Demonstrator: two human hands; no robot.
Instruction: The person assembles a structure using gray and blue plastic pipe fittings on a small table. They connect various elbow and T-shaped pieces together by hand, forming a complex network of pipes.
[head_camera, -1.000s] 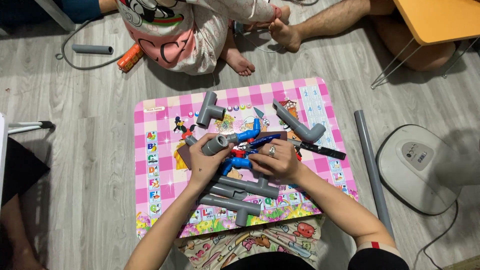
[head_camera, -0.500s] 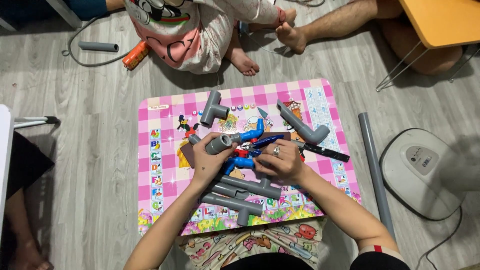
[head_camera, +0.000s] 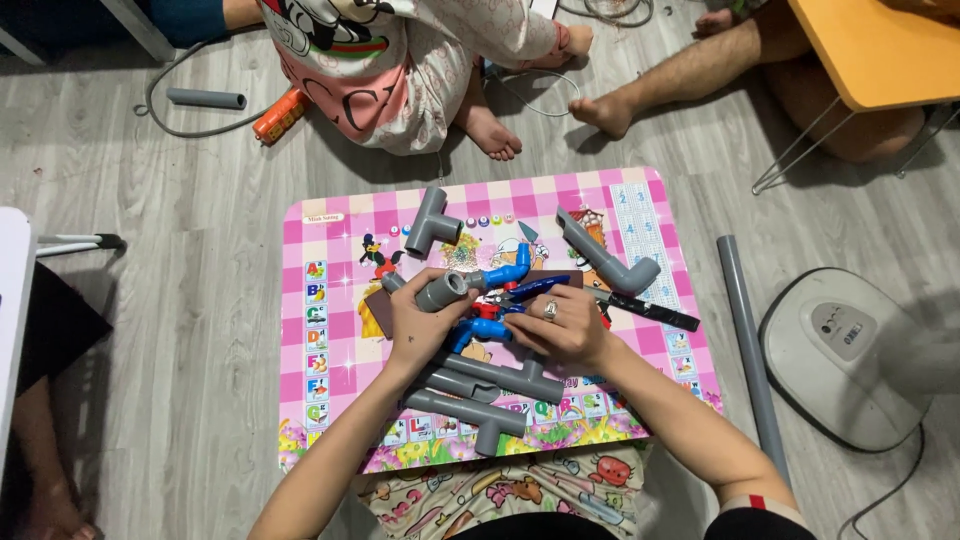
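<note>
Two grey pipe assemblies (head_camera: 480, 395) lie nearest on the pink mat (head_camera: 330, 400), just below both hands. The left hand (head_camera: 420, 325) is closed round a grey pipe (head_camera: 440, 290), and the right hand (head_camera: 560, 325) is curled over a blue tool (head_camera: 490, 325) beside it. Farther off lie a tee (head_camera: 432, 220) and an elbow pipe (head_camera: 610, 255).

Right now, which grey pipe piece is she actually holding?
The short grey pipe in the left hand; the T-piece and elbow pipe lie untouched.
</note>
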